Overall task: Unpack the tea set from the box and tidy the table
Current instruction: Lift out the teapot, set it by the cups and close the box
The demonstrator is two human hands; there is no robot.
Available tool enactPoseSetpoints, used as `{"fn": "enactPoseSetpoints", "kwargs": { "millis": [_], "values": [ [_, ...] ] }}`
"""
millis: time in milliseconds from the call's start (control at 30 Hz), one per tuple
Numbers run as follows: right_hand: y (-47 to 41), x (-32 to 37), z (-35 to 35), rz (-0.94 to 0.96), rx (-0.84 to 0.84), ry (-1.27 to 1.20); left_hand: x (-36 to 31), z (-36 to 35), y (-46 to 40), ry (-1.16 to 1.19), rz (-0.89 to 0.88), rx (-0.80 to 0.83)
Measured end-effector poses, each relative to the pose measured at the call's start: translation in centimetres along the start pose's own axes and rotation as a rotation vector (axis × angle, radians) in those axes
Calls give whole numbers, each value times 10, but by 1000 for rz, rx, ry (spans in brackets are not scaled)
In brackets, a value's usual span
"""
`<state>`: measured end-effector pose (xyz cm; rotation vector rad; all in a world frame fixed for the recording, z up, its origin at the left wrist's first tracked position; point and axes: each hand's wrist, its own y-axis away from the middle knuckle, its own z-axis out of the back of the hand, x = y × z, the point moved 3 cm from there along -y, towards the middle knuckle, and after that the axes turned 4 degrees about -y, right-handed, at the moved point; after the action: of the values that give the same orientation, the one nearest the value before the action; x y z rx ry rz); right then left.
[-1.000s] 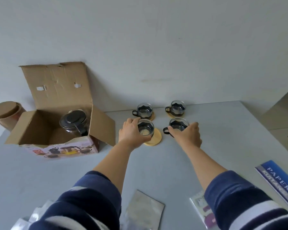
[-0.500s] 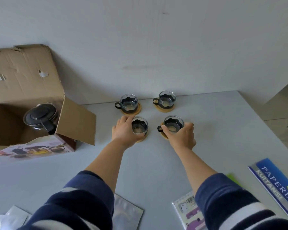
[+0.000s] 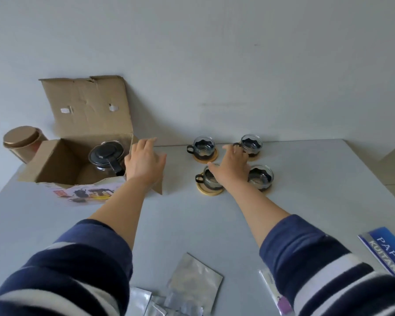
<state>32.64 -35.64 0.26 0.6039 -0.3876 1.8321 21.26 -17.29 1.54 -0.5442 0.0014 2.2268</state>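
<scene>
Both hands are held open and empty: the left hand (image 3: 144,161) beside the brown cardboard box (image 3: 78,142), the right hand (image 3: 232,171) over four glass cups (image 3: 203,145)

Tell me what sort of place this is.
Probably a home or a small office, not a shop or workshop: a plain grey table against a bare wall, a cardboard box with a teapot inside, four glass cups on coasters, and a receipt book at the edge.
</scene>
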Motion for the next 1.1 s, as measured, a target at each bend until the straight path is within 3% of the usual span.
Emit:
{"fn": "enactPoseSetpoints", "kwargs": {
  "millis": [133, 300, 400, 533, 667, 800, 1100],
  "values": [
    [13, 69, -33, 122, 103, -70, 63, 45, -7, -69, 89, -115],
    [39, 157, -77, 203, 176, -127, 148, 82, -9, -153, 230, -144],
    [49, 198, -106, 196, 158, -73, 192, 89, -12, -148, 303, -82],
    [53, 229, -138, 70, 165, 230, 234, 86, -17, -87, 351, 65],
    [48, 234, -156, -43, 139, 364, 252, 74, -17, 82, 352, 199],
    [52, 240, -158, -5, 83, 477, 251, 69, -20, 239, 390, 220],
    [57, 250, -91, 178, -36, 133, 256, 78, -9, 231, 435, 244]
  ]
}}
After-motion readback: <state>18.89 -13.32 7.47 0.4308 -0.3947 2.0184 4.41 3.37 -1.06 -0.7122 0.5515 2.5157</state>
